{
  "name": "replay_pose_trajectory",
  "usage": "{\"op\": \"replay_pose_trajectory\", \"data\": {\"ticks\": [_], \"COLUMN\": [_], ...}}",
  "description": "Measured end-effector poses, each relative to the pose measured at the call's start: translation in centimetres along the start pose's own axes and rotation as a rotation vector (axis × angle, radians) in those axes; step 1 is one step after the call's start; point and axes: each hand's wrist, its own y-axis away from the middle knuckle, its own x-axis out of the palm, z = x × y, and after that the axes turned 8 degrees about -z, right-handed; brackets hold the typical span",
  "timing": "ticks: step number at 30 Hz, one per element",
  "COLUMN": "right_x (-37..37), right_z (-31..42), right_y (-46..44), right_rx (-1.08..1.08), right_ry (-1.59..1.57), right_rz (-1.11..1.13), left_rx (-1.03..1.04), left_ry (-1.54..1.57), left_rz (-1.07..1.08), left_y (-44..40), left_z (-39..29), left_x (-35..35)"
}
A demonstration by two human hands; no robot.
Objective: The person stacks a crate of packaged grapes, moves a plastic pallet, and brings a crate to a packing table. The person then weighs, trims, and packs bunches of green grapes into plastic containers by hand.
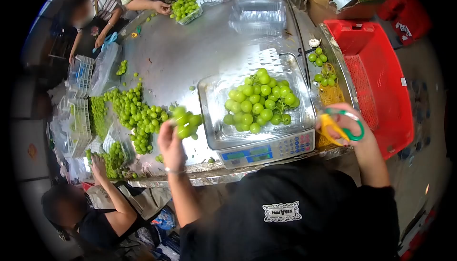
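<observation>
Now, the left grip (172, 147) is closed on a small grape cluster (186, 122), left of centre in the frame, while the right grip (364, 143) wraps the scissors (334, 127) at centre right. That cluster looks light, its skins smooth, probably slippery and easily bruised: best held by the stem, not the berries. Just right of it, the big bunch (261, 100) sits on the scale (295, 147), likely heavier and floppier. More grapes (138, 118) sprawl across the desk (166, 47), middle left.
</observation>
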Motion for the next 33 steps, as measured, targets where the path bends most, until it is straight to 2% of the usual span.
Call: {"op": "replay_pose_trajectory", "data": {"ticks": [1,4,5,7,9,11,14,16,17,19,20,21,23,25,26,27,28,29,30,31,32,33], "right_x": [-1.2,-8.3,-9.1,-9.8,-11.3,-11.6,-9.6,-8.9,-9.2,-9.2,-9.1,-8.9,-8.8,-9.4,-9.0,-7.3,-6.7,-5.2,-4.6,-6.1,-6.8,-8.0], "right_z": [-0.9,-7.9,-9.1,-11.5,-13.8,-14.8,-14.1,-14.0,-14.3,-14.4,-14.3,-14.1,-13.9,-13.5,-12.1,-9.7,-7.9,-5.7,-3.8,-2.9,-1.8,-1.6], "right_y": [1.0,1.6,1.7,1.9,1.7,1.4,1.2,1.2,1.2,1.1,1.2,1.1,0.5,-0.7,-2.1,-3.3,-5.1,-7.2,-9.4,-12.4,-15.2,-18.5], "right_rx": [-0.105,-0.332,-0.324,-0.184,-0.217,-0.197,-0.155,-0.136,-0.152,-0.167,-0.184,-0.201,-0.22,-0.592,-0.697,-0.688,-0.803,-0.843,-0.833,-0.805,-0.733,-0.658], "right_ry": [0.188,0.849,0.853,1.487,1.371,1.547,1.556,1.564,1.584,1.605,1.662,1.722,1.793,1.513,1.402,1.247,1.254,1.004,0.966,0.983,1.117,1.122], "right_rz": [-0.244,-0.947,-0.927,-1.13,-1.039,-1.012,-1.031,-1.064,-1.084,-1.121,-1.123,-1.127,-1.173,-1.222,-1.21,-1.169,-1.158,-1.102,-1.066,-0.981,-0.987,-0.971], "left_rx": [-0.021,-0.162,-0.154,-0.125,-0.15,-0.161,-0.184,-0.113,-0.103,-0.133,-0.268,-0.256,0.217,0.434,0.515,0.632,0.697,0.773,0.784,0.74,0.689,0.696], "left_ry": [0.044,-0.165,-0.269,-0.504,-0.495,-0.486,-0.494,-0.68,-0.677,-0.841,-1.193,-1.183,-1.337,-0.917,-0.777,-0.716,-0.734,-0.751,-0.737,-0.801,-0.866,-0.86], "left_rz": [-0.088,-0.236,-0.252,-0.25,-0.279,-0.272,-0.246,-0.215,-0.212,-0.178,-0.127,-0.115,-0.271,-0.165,-0.003,0.188,0.347,0.502,0.507,0.619,0.732,0.738], "left_y": [1.2,4.5,5.6,7.6,9.0,9.6,9.8,9.5,9.3,8.4,7.8,6.9,4.8,1.6,0.7,-0.3,-0.8,-1.6,-2.5,-3.2,-3.7,-4.1], "left_z": [-0.3,3.9,5.6,10.3,12.8,13.0,13.4,12.7,12.8,11.7,11.2,10.2,8.8,5.7,2.5,1.7,0.2,-1.2,-0.8,0.1,0.9,1.5], "left_x": [-1.8,-8.8,-10.2,-13.6,-14.0,-12.9,-13.0,-12.9,-13.2,-12.7,-12.3,-10.8,-7.7,-1.5,2.5,5.2,8.0,10.3,11.4,12.3,12.8,12.7]}}
